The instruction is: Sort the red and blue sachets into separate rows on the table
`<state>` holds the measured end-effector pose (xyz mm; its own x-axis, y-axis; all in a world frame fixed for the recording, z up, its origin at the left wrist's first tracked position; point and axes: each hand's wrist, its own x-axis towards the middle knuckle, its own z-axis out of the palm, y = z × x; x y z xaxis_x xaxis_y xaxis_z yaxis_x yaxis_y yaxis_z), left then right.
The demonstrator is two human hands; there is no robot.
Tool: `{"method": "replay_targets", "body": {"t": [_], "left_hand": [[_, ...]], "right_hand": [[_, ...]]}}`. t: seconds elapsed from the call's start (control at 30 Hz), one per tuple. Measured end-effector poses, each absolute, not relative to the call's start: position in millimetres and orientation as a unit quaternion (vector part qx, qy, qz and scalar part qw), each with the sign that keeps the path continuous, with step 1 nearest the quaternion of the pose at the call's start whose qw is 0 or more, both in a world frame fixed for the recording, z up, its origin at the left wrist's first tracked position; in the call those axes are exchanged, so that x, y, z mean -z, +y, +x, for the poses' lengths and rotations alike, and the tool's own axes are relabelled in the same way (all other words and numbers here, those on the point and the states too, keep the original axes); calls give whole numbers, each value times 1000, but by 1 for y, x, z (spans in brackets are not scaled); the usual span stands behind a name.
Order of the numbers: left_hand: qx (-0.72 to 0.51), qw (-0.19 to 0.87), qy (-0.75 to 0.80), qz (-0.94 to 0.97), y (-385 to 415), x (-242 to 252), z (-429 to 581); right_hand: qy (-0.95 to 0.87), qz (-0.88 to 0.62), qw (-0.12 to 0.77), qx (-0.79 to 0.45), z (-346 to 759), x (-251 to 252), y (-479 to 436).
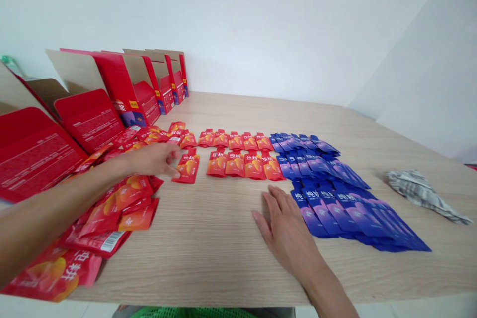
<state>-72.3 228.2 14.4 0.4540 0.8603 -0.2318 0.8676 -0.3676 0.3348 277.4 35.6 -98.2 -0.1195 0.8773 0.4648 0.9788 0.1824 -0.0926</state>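
Note:
My left hand [158, 160] reaches over the pile of red pouches [137, 191]. Its fingers are curled at the left edge of a single red pouch [189, 165] with orange fruit printed on it, and one fingertip overlaps that edge. To the right of this pouch, red pouches [234, 164] lie face up in two overlapping rows. My right hand [285, 226] rests on the table with fingers stretched out and thumb apart, holding nothing. Beside it, blue pouches [324, 208] with purple print lie in three overlapping rows, and their near row is closest to my fingers.
Several open red cardboard boxes [139, 94] stand along the left side, flaps up. A crumpled checked cloth [423, 191] lies at the right on the wooden table [208, 258]. A white wall [268, 30] rises behind the table. Green mesh fabric [190, 312] shows below the near edge.

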Motion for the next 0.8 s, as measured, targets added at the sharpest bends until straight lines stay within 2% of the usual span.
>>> {"method": "replay_targets", "body": {"t": [0.13, 0.43, 0.8], "left_hand": [[36, 179, 474, 862, 229, -9, -61], [37, 121, 482, 867, 235, -2, -44], [22, 116, 430, 895, 240, 7, -45]], "right_hand": [[-736, -631, 216, 114, 277, 99, 36], [-736, -633, 213, 111, 276, 97, 35], [-734, -634, 216, 113, 277, 98, 35]]}}
